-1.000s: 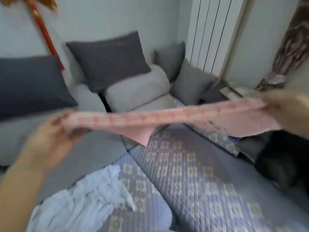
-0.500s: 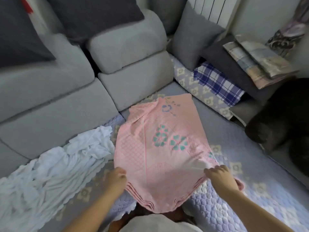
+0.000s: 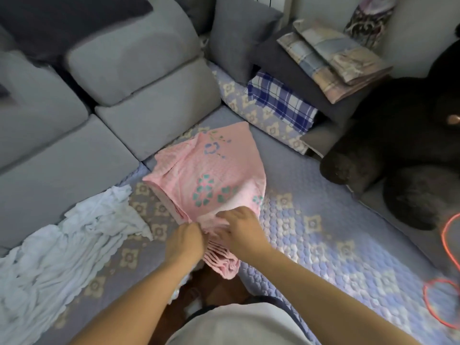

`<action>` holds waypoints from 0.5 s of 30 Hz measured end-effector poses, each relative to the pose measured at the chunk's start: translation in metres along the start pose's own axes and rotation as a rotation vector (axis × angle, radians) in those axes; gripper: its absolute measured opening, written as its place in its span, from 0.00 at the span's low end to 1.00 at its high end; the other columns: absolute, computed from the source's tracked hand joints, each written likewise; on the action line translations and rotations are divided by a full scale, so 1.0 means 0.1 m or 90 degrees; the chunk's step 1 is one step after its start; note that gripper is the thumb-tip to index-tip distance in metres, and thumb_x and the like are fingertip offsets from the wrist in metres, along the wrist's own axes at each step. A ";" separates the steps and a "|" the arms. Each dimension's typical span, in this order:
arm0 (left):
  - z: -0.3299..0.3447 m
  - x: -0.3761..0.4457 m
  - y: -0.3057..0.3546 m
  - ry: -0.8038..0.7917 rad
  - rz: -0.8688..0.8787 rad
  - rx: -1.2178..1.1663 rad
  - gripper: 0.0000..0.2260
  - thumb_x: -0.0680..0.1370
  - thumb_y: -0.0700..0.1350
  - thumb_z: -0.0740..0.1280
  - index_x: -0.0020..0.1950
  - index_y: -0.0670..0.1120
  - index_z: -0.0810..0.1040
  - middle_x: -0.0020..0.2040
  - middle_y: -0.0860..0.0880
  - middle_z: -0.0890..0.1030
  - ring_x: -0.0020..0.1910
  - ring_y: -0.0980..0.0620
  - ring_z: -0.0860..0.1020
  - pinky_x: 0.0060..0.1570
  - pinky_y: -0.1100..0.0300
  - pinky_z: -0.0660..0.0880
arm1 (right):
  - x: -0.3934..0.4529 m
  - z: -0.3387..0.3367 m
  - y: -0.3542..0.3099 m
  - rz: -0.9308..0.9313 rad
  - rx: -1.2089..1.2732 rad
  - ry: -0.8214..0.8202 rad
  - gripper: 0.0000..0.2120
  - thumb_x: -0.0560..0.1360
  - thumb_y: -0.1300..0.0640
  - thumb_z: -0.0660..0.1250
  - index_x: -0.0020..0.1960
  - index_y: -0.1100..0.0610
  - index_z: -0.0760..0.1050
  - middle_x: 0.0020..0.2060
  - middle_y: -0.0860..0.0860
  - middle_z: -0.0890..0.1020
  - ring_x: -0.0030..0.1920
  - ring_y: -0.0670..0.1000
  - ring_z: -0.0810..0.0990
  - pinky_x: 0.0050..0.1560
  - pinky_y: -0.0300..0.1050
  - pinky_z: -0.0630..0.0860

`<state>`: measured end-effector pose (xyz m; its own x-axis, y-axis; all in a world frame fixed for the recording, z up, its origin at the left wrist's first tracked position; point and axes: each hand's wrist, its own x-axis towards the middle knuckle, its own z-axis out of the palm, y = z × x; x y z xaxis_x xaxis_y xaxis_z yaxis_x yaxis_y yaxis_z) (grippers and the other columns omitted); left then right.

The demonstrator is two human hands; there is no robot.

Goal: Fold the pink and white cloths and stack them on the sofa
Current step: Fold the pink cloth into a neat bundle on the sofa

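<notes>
The pink cloth (image 3: 211, 170), printed with blue and green flowers, lies on the sofa's quilted purple seat cover (image 3: 311, 235), its left side doubled over. Its near end is bunched and hangs a little over the seat's front edge. My left hand (image 3: 185, 241) and my right hand (image 3: 240, 226) are close together at that near end, both gripping the gathered fabric. The white cloth (image 3: 62, 247) lies crumpled to the left on the seat, apart from both hands.
Grey sofa cushions (image 3: 124, 70) line the back and left. At the back right are a blue plaid cloth (image 3: 281, 103) and folded pastel plaid cloths (image 3: 331, 58) on a dark cushion. A large black plush toy (image 3: 403, 150) fills the right. A red cord (image 3: 448, 282) loops at the right edge.
The pink cloth went from stretched in the air to lying on the seat. Since half a second ago my hands have come together at its near edge, bunching it.
</notes>
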<state>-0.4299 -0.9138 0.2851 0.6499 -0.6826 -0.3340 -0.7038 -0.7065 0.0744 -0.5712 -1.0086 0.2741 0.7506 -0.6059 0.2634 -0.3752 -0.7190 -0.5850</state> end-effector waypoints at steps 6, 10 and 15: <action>-0.16 0.01 0.08 -0.009 -0.039 0.044 0.15 0.78 0.49 0.59 0.56 0.44 0.81 0.56 0.43 0.82 0.53 0.40 0.81 0.46 0.53 0.74 | -0.71 -0.28 0.34 0.780 0.673 -0.113 0.25 0.80 0.53 0.67 0.75 0.48 0.64 0.65 0.50 0.75 0.67 0.60 0.75 0.62 0.54 0.76; -0.20 -0.03 0.15 -0.028 -0.049 0.069 0.15 0.79 0.50 0.59 0.55 0.44 0.81 0.55 0.44 0.83 0.53 0.41 0.81 0.45 0.54 0.72 | -0.72 -0.20 0.13 0.712 0.791 -0.302 0.44 0.70 0.57 0.76 0.76 0.40 0.54 0.57 0.50 0.79 0.61 0.57 0.79 0.60 0.54 0.77; -0.34 0.04 0.25 -0.034 -0.043 0.086 0.15 0.78 0.51 0.58 0.52 0.45 0.80 0.54 0.44 0.82 0.51 0.41 0.81 0.46 0.54 0.74 | -0.60 0.07 0.05 0.703 0.710 -0.312 0.51 0.71 0.64 0.76 0.81 0.43 0.48 0.65 0.56 0.75 0.59 0.54 0.80 0.56 0.50 0.79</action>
<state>-0.4353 -0.9403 0.3173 0.6838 -0.6204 -0.3840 -0.6929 -0.7171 -0.0754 -0.6145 -0.9733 0.2498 0.5737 -0.3133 -0.7568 -0.4227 0.6781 -0.6012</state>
